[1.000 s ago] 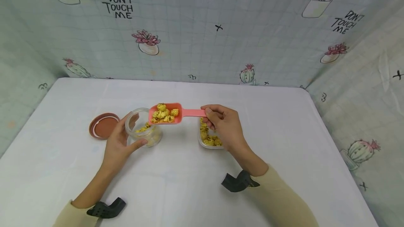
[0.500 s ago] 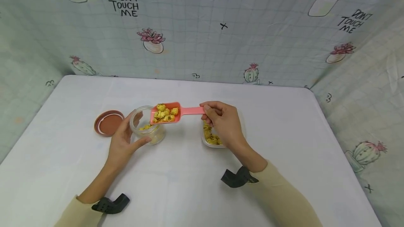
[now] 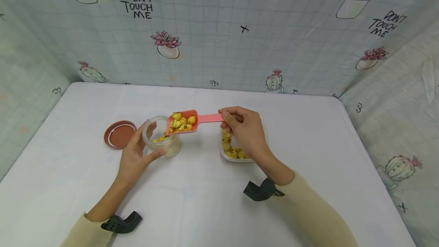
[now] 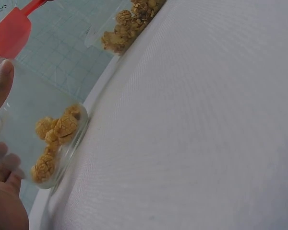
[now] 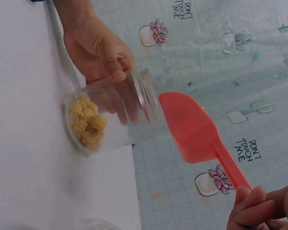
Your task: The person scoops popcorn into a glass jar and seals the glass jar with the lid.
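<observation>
Jar [image 3: 158, 136]: on the worktop, left hand [image 3: 134, 155] curled round it.
Scoop [image 3: 188, 122]: loaded bowl at the jar's mouth, handle running rightward away from the jar, pinched by right hand [image 3: 244, 129].

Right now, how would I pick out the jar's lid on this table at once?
On the white table, look left of the left hand, which grips the glass jar. The lid lies flat there, apart from the jar: a round reddish-brown disc, the only thing holding no yellow snack pieces.
</observation>
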`<act>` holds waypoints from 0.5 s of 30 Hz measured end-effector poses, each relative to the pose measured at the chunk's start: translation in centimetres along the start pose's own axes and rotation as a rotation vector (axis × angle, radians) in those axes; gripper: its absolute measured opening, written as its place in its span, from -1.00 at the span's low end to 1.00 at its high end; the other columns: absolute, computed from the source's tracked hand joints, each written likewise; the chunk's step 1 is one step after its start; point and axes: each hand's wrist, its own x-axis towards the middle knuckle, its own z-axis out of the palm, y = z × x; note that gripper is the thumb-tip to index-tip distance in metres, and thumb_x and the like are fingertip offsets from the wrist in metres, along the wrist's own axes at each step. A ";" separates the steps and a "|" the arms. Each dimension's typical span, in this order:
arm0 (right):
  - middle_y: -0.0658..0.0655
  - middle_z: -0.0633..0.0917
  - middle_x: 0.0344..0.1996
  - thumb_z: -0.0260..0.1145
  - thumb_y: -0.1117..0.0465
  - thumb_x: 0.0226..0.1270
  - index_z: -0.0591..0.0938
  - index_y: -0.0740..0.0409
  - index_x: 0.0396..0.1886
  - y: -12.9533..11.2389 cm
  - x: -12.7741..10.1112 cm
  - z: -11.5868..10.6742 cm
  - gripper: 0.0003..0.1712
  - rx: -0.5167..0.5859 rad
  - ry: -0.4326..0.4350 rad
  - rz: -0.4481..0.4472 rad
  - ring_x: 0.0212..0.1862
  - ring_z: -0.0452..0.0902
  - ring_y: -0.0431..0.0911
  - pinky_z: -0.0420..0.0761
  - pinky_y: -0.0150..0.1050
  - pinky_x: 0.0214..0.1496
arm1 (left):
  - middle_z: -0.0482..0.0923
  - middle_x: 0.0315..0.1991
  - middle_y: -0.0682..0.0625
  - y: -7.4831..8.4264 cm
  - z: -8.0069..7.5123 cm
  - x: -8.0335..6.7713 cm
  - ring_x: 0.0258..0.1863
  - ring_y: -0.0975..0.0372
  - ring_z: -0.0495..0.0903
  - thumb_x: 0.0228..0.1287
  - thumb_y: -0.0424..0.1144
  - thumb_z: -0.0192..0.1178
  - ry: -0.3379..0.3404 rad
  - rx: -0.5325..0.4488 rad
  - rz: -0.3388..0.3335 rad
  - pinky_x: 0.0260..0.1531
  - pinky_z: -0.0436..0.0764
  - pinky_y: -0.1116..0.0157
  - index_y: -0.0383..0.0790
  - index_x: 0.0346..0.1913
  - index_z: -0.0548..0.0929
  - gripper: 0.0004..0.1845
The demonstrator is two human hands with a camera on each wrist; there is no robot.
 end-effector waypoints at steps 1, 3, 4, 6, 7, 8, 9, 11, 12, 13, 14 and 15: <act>0.18 0.66 -0.45 0.22 0.19 0.41 0.69 0.15 -0.11 -0.1 0.0 0.0 -0.80 -0.011 -0.004 -0.004 -0.41 0.51 0.06 0.62 -0.34 -0.38 | 0.25 0.31 -0.39 0.0 0.0 0.0 0.36 -0.04 0.19 -0.08 -0.70 0.35 0.001 0.003 -0.001 0.36 0.14 0.30 -0.36 0.41 0.21 -0.08; 0.17 0.66 -0.45 0.22 0.18 0.41 0.70 0.14 -0.11 -0.3 0.1 -0.1 -0.80 -0.036 -0.010 -0.012 -0.38 0.51 0.14 0.60 -0.37 -0.40 | 0.25 0.31 -0.39 0.1 0.0 0.0 0.36 -0.02 0.19 -0.07 -0.68 0.36 0.002 0.008 -0.007 0.36 0.14 0.31 -0.36 0.41 0.21 -0.08; 0.17 0.65 -0.45 0.23 0.18 0.40 0.70 0.12 -0.12 -0.4 0.2 -0.1 -0.81 -0.048 -0.013 -0.017 -0.37 0.51 0.17 0.60 -0.36 -0.40 | 0.25 0.31 -0.39 0.2 -0.1 0.0 0.36 -0.02 0.19 -0.07 -0.68 0.36 0.003 0.008 -0.011 0.36 0.14 0.31 -0.36 0.41 0.21 -0.08; 0.18 0.66 -0.45 0.23 0.17 0.40 0.70 0.10 -0.13 -0.7 0.2 -0.2 -0.81 -0.077 -0.019 -0.035 -0.38 0.51 0.16 0.57 -0.37 -0.45 | 0.26 0.30 -0.39 0.3 -0.1 0.0 0.37 -0.01 0.20 -0.06 -0.66 0.36 0.003 0.022 -0.018 0.36 0.14 0.32 -0.36 0.41 0.21 -0.09; 0.19 0.66 -0.45 0.23 0.16 0.40 0.70 0.10 -0.13 -0.8 0.3 -0.2 -0.81 -0.089 -0.024 -0.045 -0.40 0.51 0.13 0.55 -0.38 -0.47 | 0.26 0.30 -0.40 0.3 -0.1 0.0 0.37 -0.01 0.20 -0.06 -0.66 0.36 0.003 0.027 -0.021 0.36 0.14 0.32 -0.36 0.41 0.21 -0.09; 0.19 0.66 -0.45 0.23 0.16 0.40 0.70 0.10 -0.13 -0.9 0.3 -0.3 -0.81 -0.099 -0.028 -0.058 -0.42 0.51 0.09 0.53 -0.39 -0.50 | 0.26 0.30 -0.40 0.4 -0.1 0.0 0.37 0.00 0.20 -0.05 -0.65 0.37 0.004 0.032 -0.026 0.35 0.14 0.33 -0.36 0.41 0.21 -0.09; 0.19 0.66 -0.46 0.23 0.16 0.40 0.70 0.10 -0.13 -1.0 0.4 -0.3 -0.81 -0.112 -0.033 -0.072 -0.45 0.50 0.05 0.49 -0.40 -0.53 | 0.26 0.30 -0.39 0.4 -0.1 0.0 0.37 -0.01 0.20 -0.05 -0.65 0.37 0.003 0.037 -0.028 0.35 0.14 0.34 -0.36 0.41 0.20 -0.09; 0.16 0.66 -0.49 0.23 0.15 0.40 0.71 0.09 -0.15 -1.3 0.5 -0.3 -0.81 -0.140 -0.039 -0.097 -0.50 0.48 -0.05 0.42 -0.42 -0.60 | 0.27 0.30 -0.38 0.4 -0.1 0.1 0.36 -0.01 0.19 -0.05 -0.65 0.37 0.002 0.042 -0.030 0.35 0.14 0.34 -0.36 0.42 0.20 -0.09; 0.15 0.66 -0.50 0.23 0.15 0.40 0.71 0.08 -0.16 -1.5 0.6 -0.3 -0.82 -0.151 -0.041 -0.105 -0.51 0.48 -0.06 0.41 -0.42 -0.61 | 0.27 0.30 -0.38 0.4 -0.1 0.1 0.37 -0.01 0.19 -0.05 -0.65 0.37 0.001 0.039 -0.031 0.35 0.14 0.34 -0.36 0.42 0.20 -0.09; 0.12 0.66 -0.51 0.23 0.15 0.40 0.71 0.08 -0.16 -1.7 0.6 -0.3 -0.82 -0.159 -0.045 -0.115 -0.52 0.48 -0.08 0.40 -0.42 -0.62 | 0.27 0.30 -0.37 0.3 -0.2 0.1 0.37 -0.01 0.19 -0.06 -0.65 0.37 0.001 0.033 -0.031 0.36 0.14 0.34 -0.35 0.42 0.20 -0.08; 0.10 0.66 -0.53 0.23 0.15 0.40 0.71 0.08 -0.17 -1.8 0.7 -0.3 -0.82 -0.169 -0.047 -0.123 -0.52 0.48 -0.08 0.40 -0.42 -0.62 | 0.27 0.30 -0.36 0.1 -0.2 0.1 0.37 -0.01 0.19 -0.07 -0.66 0.37 0.002 0.025 -0.030 0.36 0.14 0.33 -0.35 0.42 0.20 -0.08; 0.08 0.66 -0.54 0.24 0.14 0.40 0.72 0.08 -0.17 -2.0 0.7 -0.4 -0.82 -0.181 -0.050 -0.131 -0.53 0.49 -0.08 0.40 -0.42 -0.63 | 0.27 0.30 -0.36 -0.1 -0.3 0.1 0.37 -0.01 0.19 -0.07 -0.67 0.37 0.001 0.014 -0.029 0.36 0.13 0.32 -0.34 0.42 0.20 -0.07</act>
